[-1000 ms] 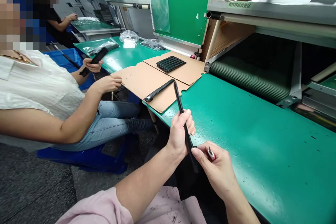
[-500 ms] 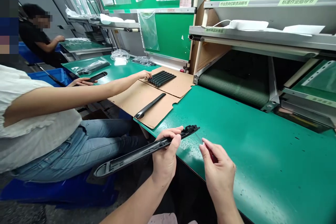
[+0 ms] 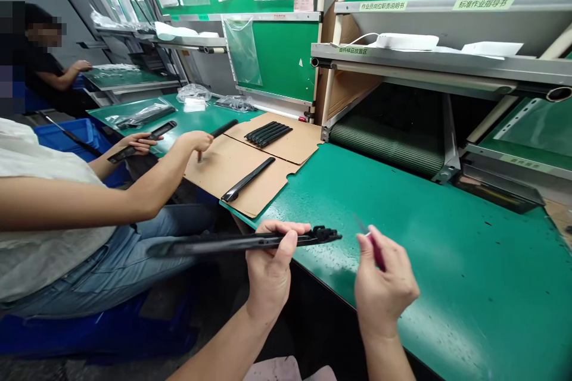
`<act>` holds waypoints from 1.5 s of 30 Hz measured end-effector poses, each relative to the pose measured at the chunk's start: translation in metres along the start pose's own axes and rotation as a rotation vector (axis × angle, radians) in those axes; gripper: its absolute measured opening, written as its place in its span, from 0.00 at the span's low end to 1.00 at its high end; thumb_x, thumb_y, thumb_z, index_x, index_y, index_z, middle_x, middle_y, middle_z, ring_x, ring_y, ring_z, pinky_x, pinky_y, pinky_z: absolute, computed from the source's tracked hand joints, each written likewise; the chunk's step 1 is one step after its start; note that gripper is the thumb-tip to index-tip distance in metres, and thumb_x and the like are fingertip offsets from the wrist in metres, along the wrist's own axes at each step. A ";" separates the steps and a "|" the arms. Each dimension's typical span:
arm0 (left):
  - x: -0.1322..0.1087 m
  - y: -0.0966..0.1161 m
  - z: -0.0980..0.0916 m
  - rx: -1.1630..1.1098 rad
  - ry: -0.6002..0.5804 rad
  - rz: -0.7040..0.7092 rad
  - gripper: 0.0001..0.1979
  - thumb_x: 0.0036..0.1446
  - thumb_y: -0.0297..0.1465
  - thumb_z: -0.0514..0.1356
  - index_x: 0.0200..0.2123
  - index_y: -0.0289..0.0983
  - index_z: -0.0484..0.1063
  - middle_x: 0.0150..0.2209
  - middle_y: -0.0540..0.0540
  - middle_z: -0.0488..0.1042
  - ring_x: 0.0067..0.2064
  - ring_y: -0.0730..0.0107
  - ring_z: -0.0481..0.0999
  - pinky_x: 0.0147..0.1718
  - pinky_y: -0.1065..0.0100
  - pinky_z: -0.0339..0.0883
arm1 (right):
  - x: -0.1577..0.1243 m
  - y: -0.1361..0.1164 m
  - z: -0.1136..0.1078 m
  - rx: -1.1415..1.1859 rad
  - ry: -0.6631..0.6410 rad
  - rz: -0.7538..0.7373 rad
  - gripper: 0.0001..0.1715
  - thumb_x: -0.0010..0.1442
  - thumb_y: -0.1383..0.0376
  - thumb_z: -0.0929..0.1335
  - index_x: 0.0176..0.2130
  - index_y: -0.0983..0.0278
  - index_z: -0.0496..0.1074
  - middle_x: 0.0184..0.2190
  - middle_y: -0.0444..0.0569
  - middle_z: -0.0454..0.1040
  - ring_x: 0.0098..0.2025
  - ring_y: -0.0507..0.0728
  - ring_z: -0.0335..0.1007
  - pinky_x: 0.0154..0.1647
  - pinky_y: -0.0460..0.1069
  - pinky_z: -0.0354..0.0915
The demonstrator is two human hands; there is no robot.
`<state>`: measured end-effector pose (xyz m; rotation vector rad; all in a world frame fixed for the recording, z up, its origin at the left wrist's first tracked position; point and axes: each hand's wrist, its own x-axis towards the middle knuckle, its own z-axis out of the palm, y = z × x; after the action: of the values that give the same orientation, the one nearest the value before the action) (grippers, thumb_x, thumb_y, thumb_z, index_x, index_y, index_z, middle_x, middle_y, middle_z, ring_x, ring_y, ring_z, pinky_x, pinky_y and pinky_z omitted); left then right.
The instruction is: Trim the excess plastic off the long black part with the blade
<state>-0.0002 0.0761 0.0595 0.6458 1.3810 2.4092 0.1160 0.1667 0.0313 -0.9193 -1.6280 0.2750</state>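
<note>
My left hand (image 3: 270, 262) is wrapped round a long black plastic strip (image 3: 214, 243), held level over the front edge of the green bench (image 3: 447, 268); its clip end points right. Just right of that end, my right hand (image 3: 384, 286) is closed on a small red-handled blade tool (image 3: 374, 247), tip up and blurred. Another black strip (image 3: 248, 179) lies on a brown cardboard sheet (image 3: 227, 164). A row of several strips (image 3: 268, 133) rests on a second cardboard sheet (image 3: 295, 143). A co-worker at left holds a black strip (image 3: 218, 131) in one hand and a black strip (image 3: 147, 138) in the other.
A ribbed green conveyor (image 3: 388, 146) runs under the metal shelf (image 3: 438, 59) at the back. Plastic bags (image 3: 192, 94) lie on the far bench. A blue crate (image 3: 75, 131) stands behind the co-worker. Another person sits at a far table (image 3: 120, 77).
My left hand has levelled the strip from a slant to horizontal. My right hand has risen a little with the tool. The co-worker's hand has drawn back from the row holding one strip.
</note>
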 end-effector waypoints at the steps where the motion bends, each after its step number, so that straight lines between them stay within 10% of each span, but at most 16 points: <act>1: 0.003 0.002 0.001 0.006 0.009 -0.034 0.07 0.58 0.31 0.63 0.34 0.38 0.67 0.30 0.50 0.76 0.34 0.68 0.78 0.42 0.62 0.73 | 0.005 0.003 -0.003 -0.001 -0.009 0.030 0.12 0.65 0.61 0.70 0.46 0.65 0.77 0.38 0.51 0.77 0.35 0.54 0.73 0.34 0.47 0.66; 5: 0.017 0.006 0.006 -0.086 0.016 -0.203 0.12 0.61 0.41 0.60 0.37 0.39 0.64 0.19 0.58 0.62 0.16 0.80 0.59 0.17 0.77 0.56 | 0.006 0.003 -0.010 0.217 -0.496 0.006 0.17 0.72 0.59 0.60 0.38 0.63 0.73 0.25 0.42 0.70 0.23 0.50 0.64 0.25 0.46 0.57; 9: 0.026 0.001 0.009 -0.179 -0.057 -0.475 0.21 0.60 0.52 0.56 0.34 0.38 0.64 0.15 0.61 0.48 0.14 0.82 0.45 0.11 0.78 0.41 | -0.006 -0.016 -0.011 0.280 -0.792 -0.219 0.23 0.70 0.49 0.60 0.34 0.63 0.68 0.24 0.41 0.64 0.24 0.51 0.59 0.27 0.48 0.52; 18: 0.025 0.003 0.008 -0.225 -0.152 -0.743 0.20 0.64 0.48 0.51 0.31 0.38 0.63 0.12 0.60 0.47 0.13 0.81 0.42 0.10 0.78 0.41 | -0.007 -0.024 -0.004 0.050 -0.781 -0.464 0.37 0.66 0.38 0.52 0.25 0.62 0.63 0.21 0.42 0.62 0.23 0.53 0.56 0.28 0.51 0.45; 25: 0.025 0.000 0.009 -0.244 -0.170 -0.779 0.21 0.64 0.50 0.51 0.31 0.38 0.63 0.12 0.60 0.48 0.12 0.81 0.44 0.10 0.79 0.43 | -0.005 -0.029 -0.004 0.162 -0.796 -0.159 0.32 0.62 0.37 0.62 0.29 0.62 0.67 0.25 0.42 0.66 0.26 0.53 0.62 0.28 0.49 0.51; 31: 0.030 0.001 0.004 -0.267 -0.193 -0.748 0.20 0.63 0.48 0.52 0.30 0.38 0.63 0.12 0.60 0.48 0.12 0.81 0.43 0.09 0.79 0.41 | -0.005 -0.018 -0.008 0.201 -0.777 -0.015 0.19 0.72 0.57 0.58 0.51 0.59 0.73 0.35 0.46 0.72 0.34 0.54 0.68 0.33 0.49 0.60; 45: 0.012 -0.003 0.007 -0.214 -0.239 -0.791 0.21 0.62 0.51 0.53 0.31 0.38 0.61 0.14 0.61 0.49 0.13 0.83 0.43 0.11 0.79 0.38 | -0.020 -0.016 -0.009 0.294 -0.416 -0.175 0.12 0.63 0.68 0.70 0.47 0.62 0.76 0.36 0.49 0.75 0.37 0.56 0.70 0.36 0.51 0.68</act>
<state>-0.0073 0.0880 0.0632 0.2439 0.9991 1.7401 0.1178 0.1396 0.0292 -0.5113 -1.9693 0.5959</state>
